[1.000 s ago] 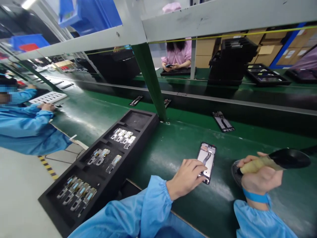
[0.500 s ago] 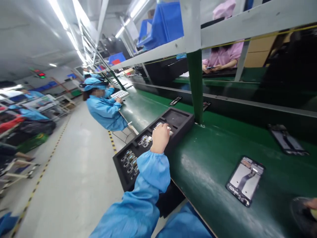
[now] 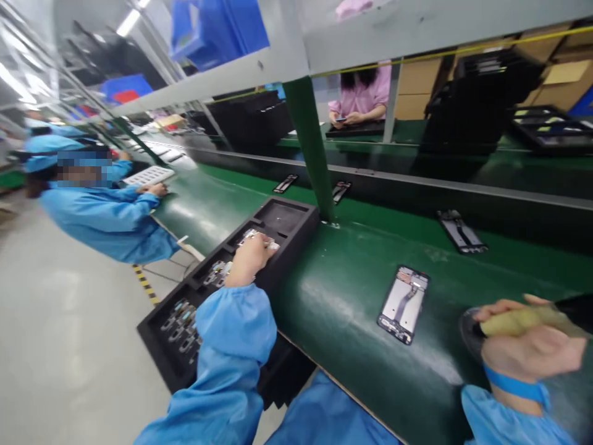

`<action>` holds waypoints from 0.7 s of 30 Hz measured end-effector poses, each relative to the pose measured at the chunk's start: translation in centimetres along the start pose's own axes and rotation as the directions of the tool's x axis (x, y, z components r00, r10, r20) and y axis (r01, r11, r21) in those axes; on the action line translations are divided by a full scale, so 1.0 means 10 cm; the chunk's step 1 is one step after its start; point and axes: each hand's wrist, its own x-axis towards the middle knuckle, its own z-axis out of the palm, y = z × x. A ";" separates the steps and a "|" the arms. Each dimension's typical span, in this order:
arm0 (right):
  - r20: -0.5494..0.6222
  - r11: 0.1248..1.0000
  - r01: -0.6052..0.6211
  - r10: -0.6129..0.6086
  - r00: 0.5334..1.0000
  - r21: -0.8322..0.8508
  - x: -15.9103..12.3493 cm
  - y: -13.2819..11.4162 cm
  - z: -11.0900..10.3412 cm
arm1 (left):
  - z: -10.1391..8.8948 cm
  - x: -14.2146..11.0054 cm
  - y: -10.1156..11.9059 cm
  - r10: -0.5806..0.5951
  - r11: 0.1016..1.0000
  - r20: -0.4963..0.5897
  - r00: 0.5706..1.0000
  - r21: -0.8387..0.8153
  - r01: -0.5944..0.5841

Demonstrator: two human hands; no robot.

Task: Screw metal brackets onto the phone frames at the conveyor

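My left hand [image 3: 249, 258] reaches into a long black foam tray [image 3: 296, 266], its fingers closed on a small shiny phone part [image 3: 273, 246]. More small metallic parts [image 3: 181, 324] lie in rows in the tray's nearer compartments. At the right, my right hand [image 3: 525, 352], with a blue strap at its wrist, is wrapped around a blurred tool [image 3: 523, 320] with a yellowish grip and a dark end. Beside its fingers sits a dark, round dish-like thing [image 3: 469, 334]. Between the hands, a phone screen assembly [image 3: 404, 304] lies back up on the green bench [image 3: 343, 321].
Other phone screen assemblies [image 3: 461, 232] lie along the bench's back. A green post [image 3: 309, 148] stands just behind the tray. Above runs a white beam [image 3: 398, 34] with blue bins [image 3: 217, 31]. A co-worker in blue [image 3: 102, 210] sits at the left, another in pink [image 3: 365, 93] across.
The view has swung to the right, bringing my right hand and its tool into sight. My left hand stays in the same part of the tray, fingers still closed on small parts.
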 end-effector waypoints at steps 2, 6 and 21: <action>0.057 0.992 0.119 -0.117 0.992 -0.033 0.01 0.05 0.00 | -0.02 0.02 0.02 -0.013 1.000 0.001 1.000 0.004 0.013; 0.104 0.991 0.131 -0.130 0.986 -0.002 -0.02 0.05 -0.01 | -0.07 -0.02 -0.01 -0.029 1.000 -0.023 0.999 -0.007 0.029; 0.123 0.991 0.132 -0.134 0.983 0.025 -0.04 0.01 -0.02 | 1.18 -0.82 1.30 0.809 0.522 -0.241 0.537 -0.129 -0.843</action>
